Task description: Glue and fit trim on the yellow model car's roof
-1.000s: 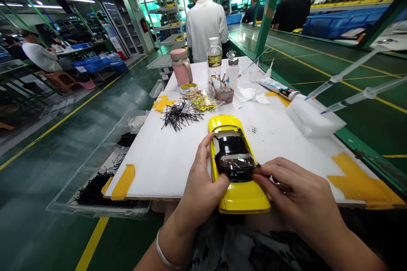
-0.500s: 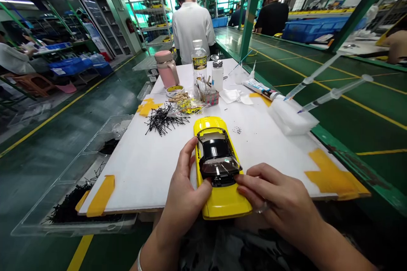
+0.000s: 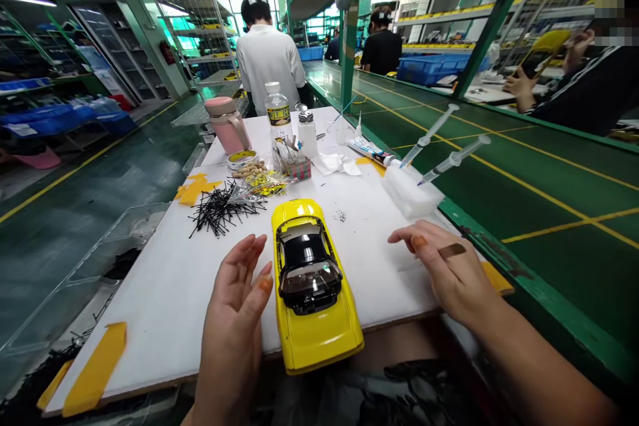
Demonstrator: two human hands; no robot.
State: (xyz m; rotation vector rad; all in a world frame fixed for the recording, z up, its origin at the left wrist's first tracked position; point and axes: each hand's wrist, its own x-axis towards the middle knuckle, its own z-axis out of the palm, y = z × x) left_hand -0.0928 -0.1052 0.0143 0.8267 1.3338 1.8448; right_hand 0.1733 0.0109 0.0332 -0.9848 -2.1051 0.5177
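Observation:
A yellow model car body (image 3: 322, 336) with a black roof lies on the white board, its near end over the front edge. A clear windshield piece (image 3: 309, 277) sits in it behind the black dashboard part (image 3: 312, 303). My left hand (image 3: 239, 299) is open just left of the car, fingers apart and holding nothing. To the right of the car, my right hand (image 3: 446, 266) hovers above the board with its index finger stretched out and nothing visible in it. Tiny black bits (image 3: 340, 215) lie beyond the car, near its right side.
Thin black sticks (image 3: 219, 210) are piled at left, beside a bag of yellow parts (image 3: 264, 183). Behind stand a pink mug (image 3: 227, 126), a bottle (image 3: 277, 113) and a jar (image 3: 307, 133). Two syringes (image 3: 452, 161) stick into white foam (image 3: 412, 190) at right. Co-workers sit around.
Both hands have let go of the car, which now rests on the board. My right hand has moved away to the right, my left slightly left. The camera view has turned right.

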